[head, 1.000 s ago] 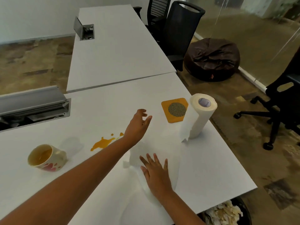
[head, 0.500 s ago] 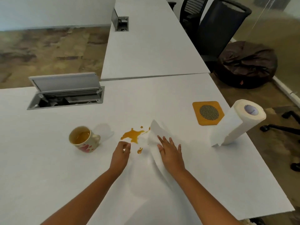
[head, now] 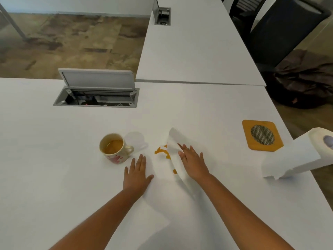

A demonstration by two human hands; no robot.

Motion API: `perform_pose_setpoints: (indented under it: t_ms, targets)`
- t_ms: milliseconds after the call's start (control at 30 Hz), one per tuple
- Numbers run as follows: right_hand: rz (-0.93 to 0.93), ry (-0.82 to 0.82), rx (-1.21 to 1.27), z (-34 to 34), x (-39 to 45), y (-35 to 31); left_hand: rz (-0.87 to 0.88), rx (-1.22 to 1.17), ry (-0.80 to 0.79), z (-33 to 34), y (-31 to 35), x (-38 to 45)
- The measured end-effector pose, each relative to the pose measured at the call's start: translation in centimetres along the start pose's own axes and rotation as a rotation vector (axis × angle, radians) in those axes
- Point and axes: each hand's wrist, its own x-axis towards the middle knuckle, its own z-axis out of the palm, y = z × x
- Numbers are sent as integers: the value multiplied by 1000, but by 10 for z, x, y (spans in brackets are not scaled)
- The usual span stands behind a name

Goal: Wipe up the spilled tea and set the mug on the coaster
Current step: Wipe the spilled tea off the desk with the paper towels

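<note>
A cream mug (head: 114, 148) with red blotches stands upright on the white table (head: 54, 177), tea inside, handle pointing right. Right of it lies an orange tea spill (head: 161, 150), with a small drop nearer me. A white paper towel sheet (head: 174, 141) lies partly over the spill, its far corner lifted. My right hand (head: 192, 161) presses flat on that sheet, fingers spread. My left hand (head: 137, 173) rests flat on the table just right of and below the mug, holding nothing. The orange coaster (head: 262, 135) with a dark mesh centre sits at the right.
A paper towel roll (head: 306, 156) leans at the table's right edge, a loose sheet hanging. An open grey cable box (head: 97, 98) is set into the table behind the mug. A second table, office chairs and a dark beanbag (head: 302, 83) lie beyond.
The view has swung left and down, closer to the table. My right hand has slid the sheet left over part of the spill. My left hand has flattened on the table near the mug.
</note>
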Motion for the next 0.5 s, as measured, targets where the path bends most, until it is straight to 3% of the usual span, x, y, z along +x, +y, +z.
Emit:
perform_pose_setpoints:
  t_ms: [200, 367, 500]
  targets:
    - [-106, -130, -88, 15, 14, -7, 28, -47, 17, 9, -6, 3]
    - [-61, -10, -133, 20, 26, 0, 27, -97, 136, 14, -13, 2]
    - [-49, 27, -227, 24, 28, 16, -92, -417, 269, 1, -6, 1]
